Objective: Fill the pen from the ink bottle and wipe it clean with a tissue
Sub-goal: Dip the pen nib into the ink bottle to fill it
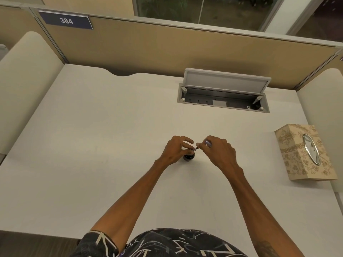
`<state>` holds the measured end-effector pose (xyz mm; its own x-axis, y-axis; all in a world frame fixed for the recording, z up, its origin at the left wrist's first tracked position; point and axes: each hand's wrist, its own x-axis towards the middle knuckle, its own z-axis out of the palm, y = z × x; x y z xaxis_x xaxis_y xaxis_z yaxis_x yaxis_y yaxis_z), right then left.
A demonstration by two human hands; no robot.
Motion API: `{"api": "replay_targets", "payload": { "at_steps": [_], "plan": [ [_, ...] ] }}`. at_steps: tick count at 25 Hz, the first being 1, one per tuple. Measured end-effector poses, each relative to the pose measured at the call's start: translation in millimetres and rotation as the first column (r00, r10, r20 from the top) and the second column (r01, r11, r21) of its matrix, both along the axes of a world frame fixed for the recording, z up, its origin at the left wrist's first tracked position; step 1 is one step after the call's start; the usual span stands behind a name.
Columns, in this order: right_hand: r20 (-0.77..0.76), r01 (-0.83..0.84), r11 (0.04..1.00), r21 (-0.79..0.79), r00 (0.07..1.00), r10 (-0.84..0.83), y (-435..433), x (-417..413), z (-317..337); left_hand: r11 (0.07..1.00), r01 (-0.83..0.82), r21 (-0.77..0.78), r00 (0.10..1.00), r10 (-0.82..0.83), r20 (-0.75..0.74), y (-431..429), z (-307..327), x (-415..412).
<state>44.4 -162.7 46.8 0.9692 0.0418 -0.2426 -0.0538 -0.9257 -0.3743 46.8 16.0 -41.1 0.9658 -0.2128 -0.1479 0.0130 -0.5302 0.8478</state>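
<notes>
One pen [208, 143], pinched in the grip of the right hand [217, 151], tip at one bottle [189, 157]; left hand [174, 150] curled over it, grip unclear; one tissue box [295, 154] aside

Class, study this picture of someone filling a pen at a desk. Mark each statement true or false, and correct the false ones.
1. The right hand holds the pen. True.
2. The tissue box sits on the person's left. False: it sits on the right side of the desk.
3. The ink bottle stands on the desk, right by the fingers of the left hand. True.
4. The lid of the cable box at the back of the desk is shut. False: the lid is raised, and the sockets inside show.
</notes>
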Motion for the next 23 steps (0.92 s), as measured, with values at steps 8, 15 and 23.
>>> {"api": "replay_targets", "payload": {
  "at_steps": [8,15,23],
  "plan": [
    [0.043,0.002,1.000,-0.024,0.999,-0.001,3.3,1.3,0.7,1.000,-0.002,-0.004,1.000,0.002,-0.023,1.8,0.6,1.8],
    [0.038,0.003,0.997,-0.073,0.999,0.000,3.8,0.9,0.0,1.000,-0.003,-0.018,0.999,0.003,-0.052,3.2,0.8,2.8],
    [0.033,-0.007,0.996,-0.084,0.999,0.010,4.2,0.2,-1.3,1.000,0.002,-0.023,0.999,-0.003,-0.046,2.8,3.4,2.6]
  ]
}}
